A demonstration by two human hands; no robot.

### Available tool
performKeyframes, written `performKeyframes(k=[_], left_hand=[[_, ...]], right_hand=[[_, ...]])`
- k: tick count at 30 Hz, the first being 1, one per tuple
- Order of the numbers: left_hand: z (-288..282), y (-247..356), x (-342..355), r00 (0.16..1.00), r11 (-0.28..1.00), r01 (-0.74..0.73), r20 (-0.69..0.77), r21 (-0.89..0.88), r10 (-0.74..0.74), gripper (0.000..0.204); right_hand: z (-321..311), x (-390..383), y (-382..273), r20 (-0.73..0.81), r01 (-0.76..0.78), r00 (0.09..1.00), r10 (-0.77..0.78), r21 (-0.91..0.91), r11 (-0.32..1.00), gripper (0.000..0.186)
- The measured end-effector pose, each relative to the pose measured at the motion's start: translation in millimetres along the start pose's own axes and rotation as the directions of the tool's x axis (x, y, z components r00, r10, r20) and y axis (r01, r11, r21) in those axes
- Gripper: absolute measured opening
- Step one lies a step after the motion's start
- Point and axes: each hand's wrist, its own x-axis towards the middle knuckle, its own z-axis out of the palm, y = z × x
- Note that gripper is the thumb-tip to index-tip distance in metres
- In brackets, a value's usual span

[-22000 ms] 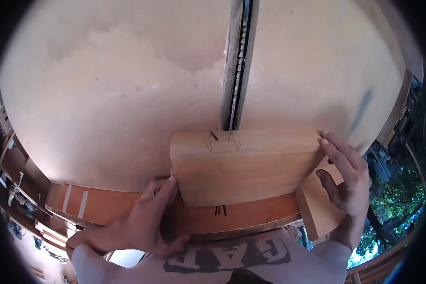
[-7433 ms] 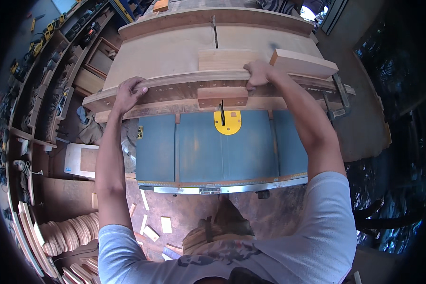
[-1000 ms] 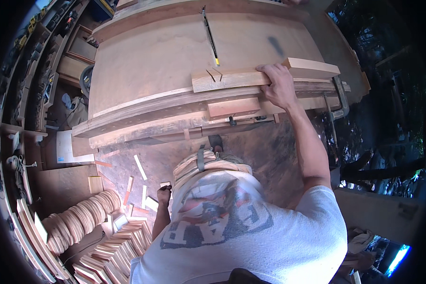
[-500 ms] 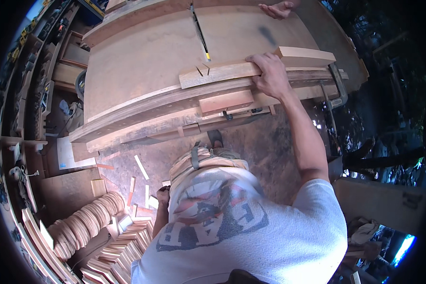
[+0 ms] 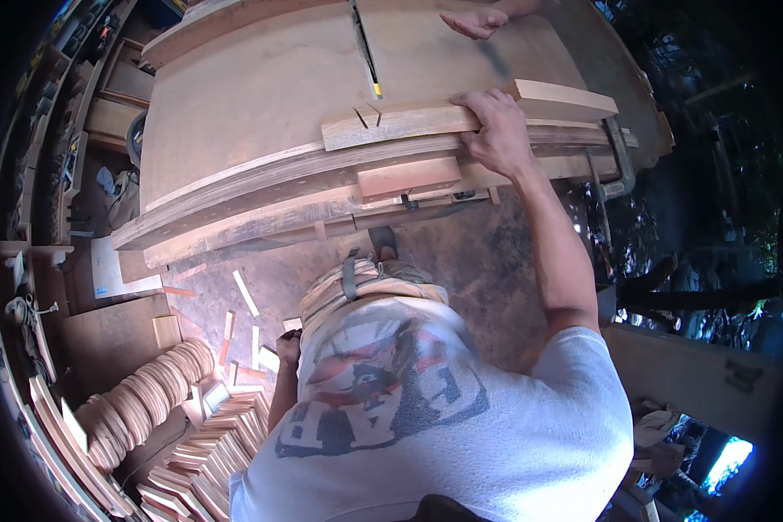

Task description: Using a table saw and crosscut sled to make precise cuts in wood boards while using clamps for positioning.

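My right hand (image 5: 498, 132) is closed over the top of a pale wooden board (image 5: 400, 127), its fingers on the far side. Two slanting saw cuts mark the board near its left end. It lies along the layered wooden fence (image 5: 261, 182) at the near edge of a wide wooden table (image 5: 235, 104). Beyond it, a saw blade slot (image 5: 365, 48) with a yellow mark runs away from me. Down by my hip, my left hand (image 5: 289, 346) is curled closed. A small pale wood piece (image 5: 292, 324) shows beside it; whether the hand holds it, I cannot tell.
Another person's hand (image 5: 474, 23), palm up, reaches over the table's far right. A wood block (image 5: 565, 99) and a metal clamp (image 5: 618, 165) are at the fence's right end. Stacked curved wood pieces (image 5: 143, 400), zigzag pieces (image 5: 204, 457) and offcuts (image 5: 245, 293) lie on the floor left.
The other person's hand has come further left over the table. The view has shifted slightly, and my right hand remains on the board. My left hand stays low by my hip.
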Motion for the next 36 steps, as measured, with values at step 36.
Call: performKeyframes(k=[36], left_hand=[[6,-18,32,0.962,0.959,-0.229,0.192,0.169,0.196,0.024]], right_hand=[[-6,5,-4,0.019,-0.003,1.0,0.002,0.052,0.999,0.045]])
